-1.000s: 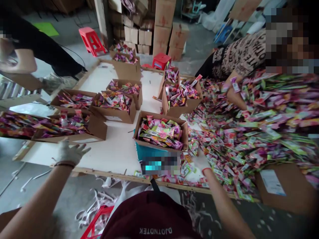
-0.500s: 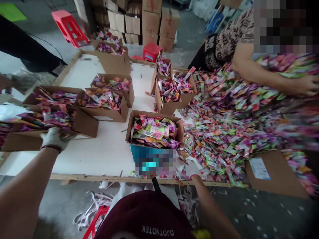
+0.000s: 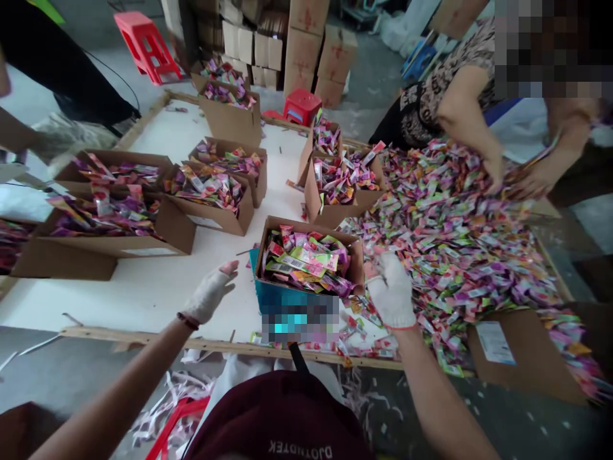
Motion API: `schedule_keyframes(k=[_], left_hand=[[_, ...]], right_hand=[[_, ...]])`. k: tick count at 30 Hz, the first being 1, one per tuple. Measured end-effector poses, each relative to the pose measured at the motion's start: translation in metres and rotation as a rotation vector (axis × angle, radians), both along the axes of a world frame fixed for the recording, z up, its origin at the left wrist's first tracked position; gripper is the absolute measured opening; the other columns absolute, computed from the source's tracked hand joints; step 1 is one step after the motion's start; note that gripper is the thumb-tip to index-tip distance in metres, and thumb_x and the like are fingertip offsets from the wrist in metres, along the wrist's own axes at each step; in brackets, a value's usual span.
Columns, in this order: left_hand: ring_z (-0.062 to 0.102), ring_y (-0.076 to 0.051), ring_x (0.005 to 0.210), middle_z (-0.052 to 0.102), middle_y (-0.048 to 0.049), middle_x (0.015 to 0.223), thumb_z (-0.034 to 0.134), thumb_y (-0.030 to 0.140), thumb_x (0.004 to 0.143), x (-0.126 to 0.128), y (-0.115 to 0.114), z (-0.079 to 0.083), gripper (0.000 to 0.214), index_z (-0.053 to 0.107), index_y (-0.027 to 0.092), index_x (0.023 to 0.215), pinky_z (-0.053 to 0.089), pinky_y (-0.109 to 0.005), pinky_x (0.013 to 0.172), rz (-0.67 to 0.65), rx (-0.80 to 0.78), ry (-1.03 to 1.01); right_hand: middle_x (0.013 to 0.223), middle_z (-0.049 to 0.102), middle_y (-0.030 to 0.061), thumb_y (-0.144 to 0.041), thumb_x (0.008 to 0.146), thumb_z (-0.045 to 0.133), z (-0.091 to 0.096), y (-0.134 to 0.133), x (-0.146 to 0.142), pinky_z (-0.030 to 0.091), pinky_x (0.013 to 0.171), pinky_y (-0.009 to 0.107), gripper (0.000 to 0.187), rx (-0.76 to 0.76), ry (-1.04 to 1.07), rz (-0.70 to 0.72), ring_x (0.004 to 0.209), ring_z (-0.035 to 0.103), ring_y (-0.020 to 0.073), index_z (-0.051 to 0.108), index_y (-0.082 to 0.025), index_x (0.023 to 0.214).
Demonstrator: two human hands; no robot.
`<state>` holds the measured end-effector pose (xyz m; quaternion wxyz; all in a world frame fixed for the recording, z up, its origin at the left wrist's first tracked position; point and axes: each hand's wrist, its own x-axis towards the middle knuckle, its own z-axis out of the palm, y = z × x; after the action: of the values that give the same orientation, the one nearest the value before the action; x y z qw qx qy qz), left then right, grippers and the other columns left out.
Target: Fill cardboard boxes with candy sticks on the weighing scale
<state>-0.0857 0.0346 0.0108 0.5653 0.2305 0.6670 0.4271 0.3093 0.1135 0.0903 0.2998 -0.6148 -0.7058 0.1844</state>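
Note:
In a fingerless-tipped white glove, my left hand hovers over the table to the left of the middle box, its fingers stretched out and nothing in them. An open cardboard box stands in front of me, filled with small colourful packets. Below its front rim shows a teal surface. Just right of this box, my gloved right hand is at the edge of a large heap of packets. Its fingertips blend into the packets, so whether it grips any is unclear.
Several packet-filled boxes stand on the white table, including a long box at left. A labelled carton flap lies at right. Across the heap, a co-worker's hands handle packets. Red stools and stacked cartons stand behind.
My left hand has left the long box at left and come back toward the middle box. My right hand has risen from the table's front edge to the heap. The co-worker's arms have shifted.

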Motion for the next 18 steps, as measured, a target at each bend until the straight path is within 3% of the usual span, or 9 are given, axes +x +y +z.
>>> schedule_keyframes(k=[2, 4, 6, 8, 12, 15, 18], left_hand=[[0.059, -0.031, 0.132, 0.064, -0.0155, 0.145, 0.064, 0.073, 0.082, 0.021, 0.007, 0.022, 0.074, 0.065, 0.018, 0.131, 0.049, -0.040, 0.105, -0.109, 0.202, 0.120], [0.063, -0.030, 0.126, 0.069, -0.0151, 0.138, 0.062, 0.067, 0.087, 0.034, 0.025, 0.051, 0.065, 0.068, 0.016, 0.128, 0.048, -0.038, 0.104, -0.229, 0.327, 0.366], [0.069, -0.030, 0.112, 0.075, -0.0145, 0.123, 0.061, 0.057, 0.089, 0.043, 0.049, 0.078, 0.051, 0.070, 0.016, 0.119, 0.051, -0.037, 0.097, -0.389, 0.308, 0.620], [0.072, -0.031, 0.103, 0.077, -0.0142, 0.112, 0.061, 0.045, 0.089, 0.051, 0.068, 0.097, 0.040, 0.069, 0.017, 0.117, 0.052, -0.037, 0.089, -0.553, 0.176, 0.784], [0.073, -0.032, 0.108, 0.077, -0.0164, 0.117, 0.049, 0.034, 0.096, 0.062, 0.081, 0.107, 0.039, 0.063, 0.019, 0.128, 0.051, -0.037, 0.088, -0.654, -0.014, 0.866], [0.072, -0.033, 0.111, 0.076, -0.0182, 0.120, 0.041, 0.033, 0.098, 0.064, 0.079, 0.103, 0.042, 0.060, 0.018, 0.132, 0.051, -0.039, 0.089, -0.660, -0.042, 0.866], [0.072, -0.034, 0.112, 0.075, -0.0183, 0.122, 0.041, 0.034, 0.097, 0.061, 0.076, 0.102, 0.043, 0.061, 0.019, 0.133, 0.051, -0.039, 0.089, -0.656, -0.036, 0.841]], right_hand=[[0.110, 0.070, 0.0116, -0.039, 0.097, 0.060, 0.022, 0.001, -0.025, 0.054, 0.091, 0.040, 0.031, 0.067, -0.103, 0.098, 0.096, 0.067, 0.0242, 0.068, -0.018, 0.119], [0.110, 0.068, 0.0105, -0.032, 0.095, 0.063, 0.036, 0.006, -0.046, 0.052, 0.089, 0.036, 0.023, 0.044, -0.198, 0.248, 0.098, 0.065, 0.0236, 0.070, -0.019, 0.113], [0.110, 0.068, 0.0100, -0.025, 0.094, 0.063, 0.042, 0.013, -0.062, 0.049, 0.089, 0.034, 0.017, -0.040, -0.332, 0.354, 0.099, 0.063, 0.0229, 0.071, -0.019, 0.108], [0.103, 0.068, 0.0084, -0.018, 0.094, 0.060, 0.046, 0.019, -0.071, 0.046, 0.087, 0.031, 0.011, -0.096, -0.455, 0.399, 0.095, 0.062, 0.0212, 0.071, -0.019, 0.094], [0.095, 0.065, 0.0062, -0.022, 0.099, 0.052, 0.049, 0.023, -0.086, 0.043, 0.082, 0.029, 0.022, -0.026, -0.450, 0.408, 0.089, 0.061, 0.0184, 0.066, -0.020, 0.082], [0.097, 0.066, 0.0077, -0.040, 0.097, 0.060, 0.046, 0.022, -0.110, 0.041, 0.075, 0.032, 0.025, -0.005, -0.546, 0.337, 0.087, 0.060, 0.0210, 0.067, -0.020, 0.082], [0.094, 0.067, 0.0078, -0.032, 0.092, 0.065, 0.046, 0.025, -0.124, 0.039, 0.074, 0.032, 0.019, -0.043, -0.615, 0.404, 0.085, 0.060, 0.0206, 0.066, -0.020, 0.077]])
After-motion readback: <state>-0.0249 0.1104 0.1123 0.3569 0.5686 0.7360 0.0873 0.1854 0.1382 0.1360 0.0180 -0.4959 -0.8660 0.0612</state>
